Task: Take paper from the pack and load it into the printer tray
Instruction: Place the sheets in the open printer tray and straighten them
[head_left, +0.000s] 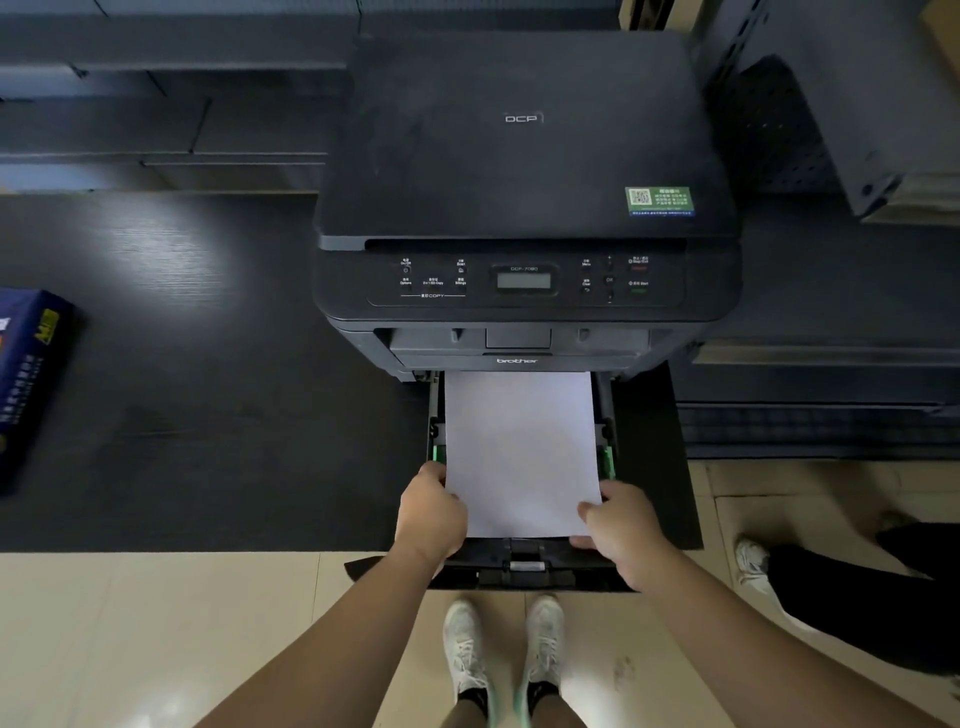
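Observation:
A black printer stands on a dark table, its paper tray pulled out toward me. A white stack of paper lies in the tray, its far end under the printer body. My left hand grips the stack's near left edge. Across from it, my right hand holds the near right corner, thumb on top. The blue paper pack lies at the table's far left edge, partly cut off by the frame.
Green side guides flank the paper in the tray. Dark shelving and boxes stand right of the printer. Another person's leg and shoe are on the tiled floor at right. My own shoes stand below the tray.

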